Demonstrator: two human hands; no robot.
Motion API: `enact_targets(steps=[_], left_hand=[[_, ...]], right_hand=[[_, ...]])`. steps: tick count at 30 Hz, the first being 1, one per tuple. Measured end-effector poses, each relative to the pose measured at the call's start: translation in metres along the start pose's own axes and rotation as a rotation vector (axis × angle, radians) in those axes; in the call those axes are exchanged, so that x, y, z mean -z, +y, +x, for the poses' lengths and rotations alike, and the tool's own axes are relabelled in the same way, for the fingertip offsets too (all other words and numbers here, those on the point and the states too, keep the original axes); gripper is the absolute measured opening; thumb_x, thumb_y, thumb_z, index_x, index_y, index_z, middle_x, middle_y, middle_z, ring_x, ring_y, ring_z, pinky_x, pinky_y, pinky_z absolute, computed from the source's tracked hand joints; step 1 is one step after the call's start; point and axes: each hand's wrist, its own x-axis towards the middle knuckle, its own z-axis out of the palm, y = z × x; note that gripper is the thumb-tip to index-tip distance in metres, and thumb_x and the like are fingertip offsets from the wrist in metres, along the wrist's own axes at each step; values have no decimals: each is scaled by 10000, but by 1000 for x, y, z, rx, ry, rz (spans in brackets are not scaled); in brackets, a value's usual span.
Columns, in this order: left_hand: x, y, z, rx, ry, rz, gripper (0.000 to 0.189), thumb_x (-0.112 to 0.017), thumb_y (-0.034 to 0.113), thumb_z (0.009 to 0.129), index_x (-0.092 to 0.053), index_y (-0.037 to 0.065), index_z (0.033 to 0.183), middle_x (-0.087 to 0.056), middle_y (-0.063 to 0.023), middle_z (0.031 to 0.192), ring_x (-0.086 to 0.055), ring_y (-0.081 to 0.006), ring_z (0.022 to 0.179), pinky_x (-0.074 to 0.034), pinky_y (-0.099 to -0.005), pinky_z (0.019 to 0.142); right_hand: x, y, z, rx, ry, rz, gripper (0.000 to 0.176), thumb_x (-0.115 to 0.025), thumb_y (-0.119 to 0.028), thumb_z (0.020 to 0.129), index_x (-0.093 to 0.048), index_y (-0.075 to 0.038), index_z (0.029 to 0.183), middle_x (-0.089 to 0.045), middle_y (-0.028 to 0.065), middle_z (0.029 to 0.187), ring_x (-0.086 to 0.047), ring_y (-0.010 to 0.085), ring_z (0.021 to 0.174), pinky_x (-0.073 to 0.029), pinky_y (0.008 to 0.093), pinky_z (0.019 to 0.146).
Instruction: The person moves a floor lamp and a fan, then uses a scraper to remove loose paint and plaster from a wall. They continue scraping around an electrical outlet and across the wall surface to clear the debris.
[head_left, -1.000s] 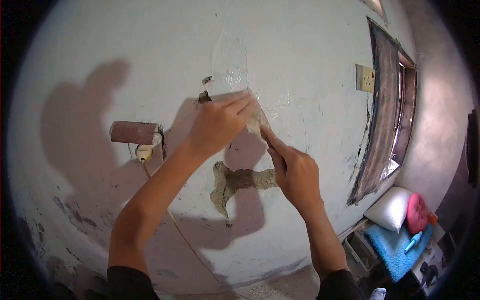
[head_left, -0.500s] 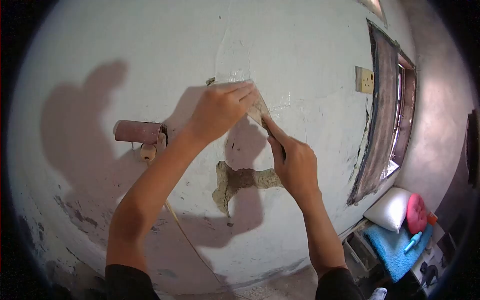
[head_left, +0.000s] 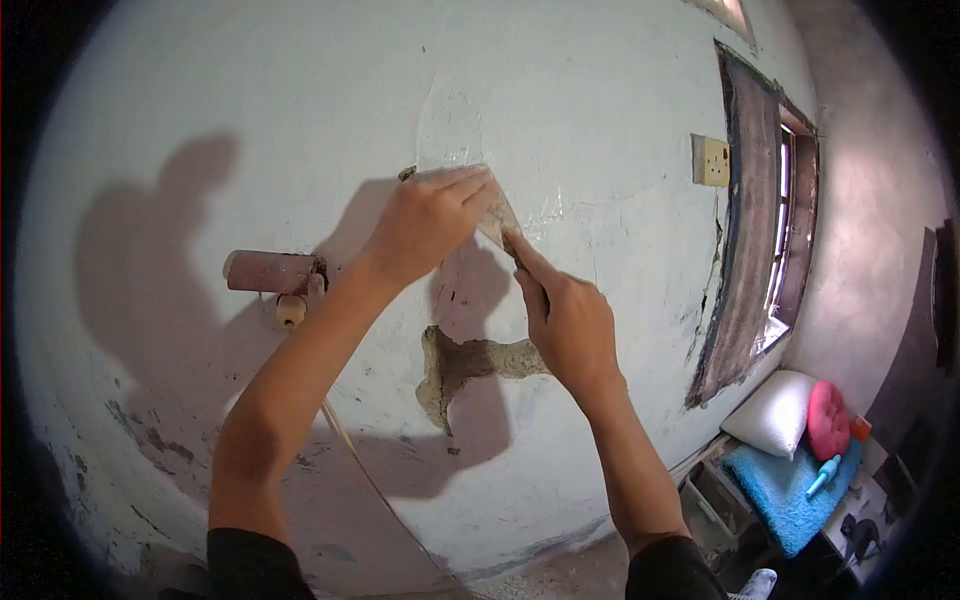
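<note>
My right hand (head_left: 575, 325) is wrapped round the dark handle of a putty knife (head_left: 496, 214), with the index finger stretched along it toward the blade. My left hand (head_left: 425, 222) lies on the blade with its fingers extended and pressed against the metal; its thumb is hidden. The blade rests against the white wall (head_left: 600, 215), its far edge covered by the left fingers. Above them is a shiny, wet-looking smoothed strip (head_left: 449, 130). Below the hands, a rough grey-brown patch (head_left: 470, 362) shows where the wall surface is broken.
A reddish tube-like fixture (head_left: 272, 271) sticks out at left, above a round socket (head_left: 290, 311) and a hanging cord (head_left: 362, 470). On the right are a wall outlet (head_left: 711, 161), a framed window (head_left: 765, 230), a white pillow (head_left: 768, 412), a red cushion (head_left: 827, 420) and a blue cloth (head_left: 785, 490).
The view has shifted slightly, so the wall and fixtures sit a little further left. Both hands keep the same hold and placement on the putty knife.
</note>
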Motion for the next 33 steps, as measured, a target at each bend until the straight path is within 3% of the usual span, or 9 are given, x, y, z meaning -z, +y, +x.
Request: enact_targets(steps=[3,9,11,12,15,19,25,29,33], left_hand=[[0,-2,4,-49,34,65,268,-630,42,772,-671,-8,1032,-678,-112,1117,-664,-212,1042,-564,-297,868],[4,-12,12,-3,0,69,318,-606,53,789,-667,9,1098,-680,-122,1133,-642,-239,1095,-552,-342,900],[12,-6,11,42,-188,-11,322,-594,45,787,-663,8,1099,-680,-123,1131,-646,-253,1085,-552,-347,899],[4,-7,4,-81,-76,43,318,-588,41,790,-661,9,1097,-679,-126,1128,-653,-268,1068,-552,-353,898],[3,-19,16,-64,20,53,298,-592,47,796,-665,13,1083,-679,-124,1129,-655,-270,1063,-551,-350,900],[3,-13,7,-58,-140,65,302,-590,55,802,-663,18,1093,-669,-132,1155,-643,-264,1089,-545,-350,910],[0,-31,32,-37,180,80,206,-592,83,794,-672,9,969,-693,-110,1036,-677,-261,979,-561,-351,844],[-6,-5,-7,61,-221,-66,140,-560,77,810,-667,45,896,-669,-99,889,-680,-273,862,-556,-384,750],[34,124,-124,-44,-774,-294,202,-565,172,867,-669,119,1032,-652,-88,972,-646,-248,881,-537,-376,756]], right_hand=[[-3,2,1,8,48,83,392,-549,-192,958,-560,-237,1347,-635,143,679,-623,323,576,-469,424,504],[-9,-3,12,8,40,44,396,-548,-183,954,-558,-236,1347,-635,150,671,-624,334,577,-473,441,508],[-5,-5,4,26,55,76,408,-544,-183,955,-544,-236,1360,-633,149,674,-626,337,584,-475,445,515],[-2,-5,-2,-1,-6,64,407,-537,-194,959,-537,-233,1364,-635,153,680,-629,340,598,-483,450,532],[-11,-5,15,-11,37,29,392,-532,-208,963,-547,-229,1354,-644,164,691,-638,345,617,-494,454,553],[2,-9,3,0,12,56,385,-510,-205,973,-545,-237,1355,-652,166,713,-644,337,623,-491,455,541],[1,-15,36,58,96,-92,417,-507,-216,972,-505,-262,1387,-630,155,684,-627,348,606,-500,454,543],[24,-9,-3,39,-126,-86,410,-488,-222,976,-500,-251,1385,-624,197,711,-629,371,651,-505,479,600],[38,45,-129,11,-741,223,313,-551,-207,961,-619,-125,1255,-694,167,897,-663,376,795,-518,436,724]])
